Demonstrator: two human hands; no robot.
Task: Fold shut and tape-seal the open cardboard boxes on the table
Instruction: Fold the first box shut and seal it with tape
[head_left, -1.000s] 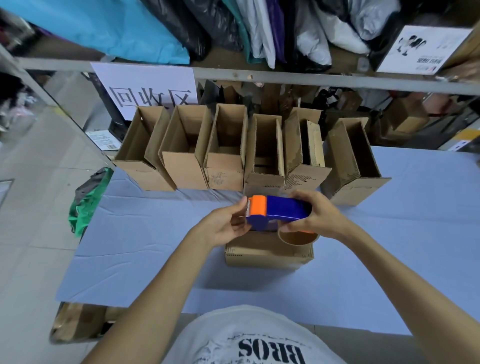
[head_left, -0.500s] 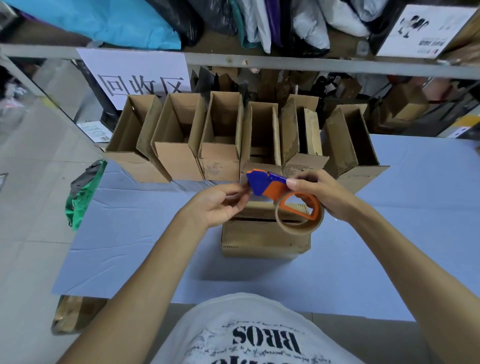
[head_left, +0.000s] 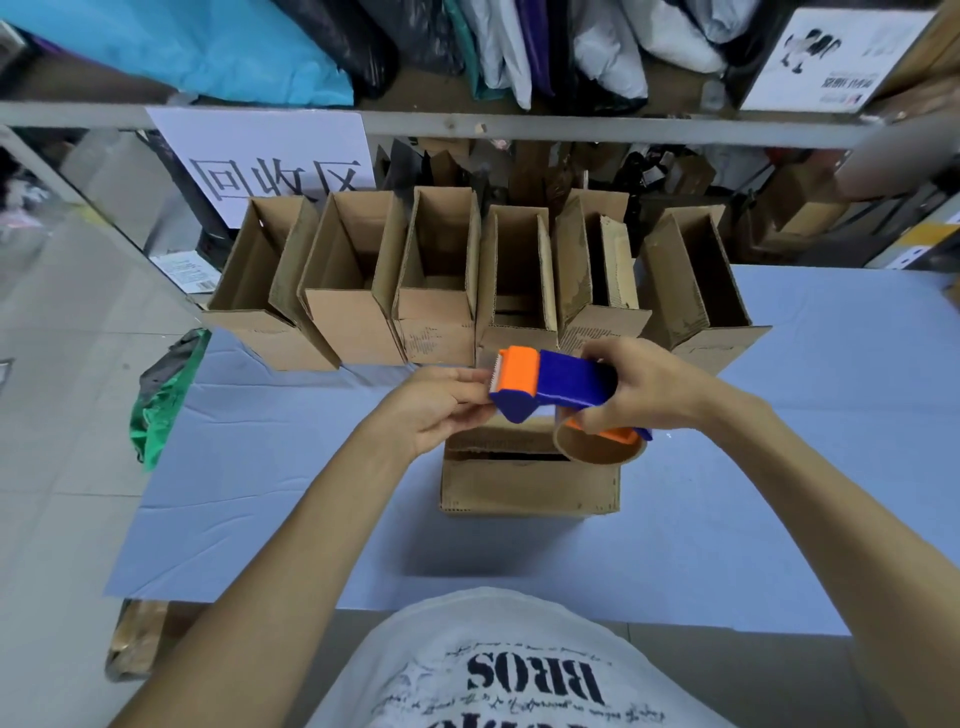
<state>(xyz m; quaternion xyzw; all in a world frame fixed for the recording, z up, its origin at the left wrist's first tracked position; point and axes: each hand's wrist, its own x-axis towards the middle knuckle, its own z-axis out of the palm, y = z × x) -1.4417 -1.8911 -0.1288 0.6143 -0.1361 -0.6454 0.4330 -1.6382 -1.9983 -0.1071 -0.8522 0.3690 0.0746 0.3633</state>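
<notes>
A folded cardboard box (head_left: 530, 480) lies in the middle of the blue table (head_left: 260, 493), a dark slit showing between its top flaps. Just above it my right hand (head_left: 639, 387) grips a blue and orange tape dispenser (head_left: 550, 384) with a brown tape roll (head_left: 597, 444) hanging under it. My left hand (head_left: 441, 402) pinches at the dispenser's orange cutter end; the tape end itself is too small to tell. Several open cardboard boxes (head_left: 441, 275) stand in a row along the table's far edge.
Behind the row runs a grey shelf rail (head_left: 571, 132) with a white sign (head_left: 270, 156) and stuffed bags above. A green and black bag (head_left: 161, 395) hangs off the table's left side. Floor lies to the left.
The dispenser has rolled back from a tilted pose to level, blue body up, and both hands have shifted slightly right above the box.
</notes>
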